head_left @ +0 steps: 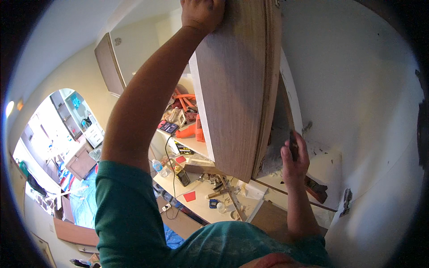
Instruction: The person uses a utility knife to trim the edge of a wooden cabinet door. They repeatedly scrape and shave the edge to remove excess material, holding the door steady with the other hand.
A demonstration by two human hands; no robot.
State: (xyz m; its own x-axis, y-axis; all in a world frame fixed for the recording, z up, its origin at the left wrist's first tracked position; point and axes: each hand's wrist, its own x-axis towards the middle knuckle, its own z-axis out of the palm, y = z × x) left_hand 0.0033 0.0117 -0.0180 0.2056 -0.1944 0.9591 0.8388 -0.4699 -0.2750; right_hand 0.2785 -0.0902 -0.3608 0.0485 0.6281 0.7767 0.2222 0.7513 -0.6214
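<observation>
A tall wood-grain cabinet door (234, 94) stands upright in front of me. My left hand (203, 12) is raised to its upper left edge, with fingers bent around it; the fingertips are hidden or cut off by the picture's top. To the right of the door, my right hand (296, 163) is closed around the lower end of a narrow wooden strip (287, 100) that runs up behind the door. The strip's upper end is out of sight.
Below is a cluttered worktop (203, 207) with wood pieces, a hammer (217, 193), a yellow-black device (181, 175), a bottle (157, 165) and a cable. Orange tools (190, 129) fill a shelf. A wood block (316, 189) lies near the white wall (357, 89).
</observation>
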